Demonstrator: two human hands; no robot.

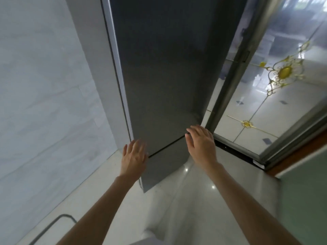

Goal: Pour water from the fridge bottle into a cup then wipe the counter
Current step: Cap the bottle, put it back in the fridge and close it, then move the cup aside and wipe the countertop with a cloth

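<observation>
With both arms stretched forward, the left hand and right hand rest spread, fingers straight, gripping nothing, against the tall dark-grey metal fridge at its door seam.

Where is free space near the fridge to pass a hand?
Free: the white floor between both forearms, and the strip between the fridge and the left wall. Crowded: the seam between the doors, where the left hand and right hand reach.

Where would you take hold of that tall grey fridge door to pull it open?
Probably the right edge of the upper door, just above the seam, coming from the right. The right hand already reaches there with straight fingers. No handle shows.
</observation>
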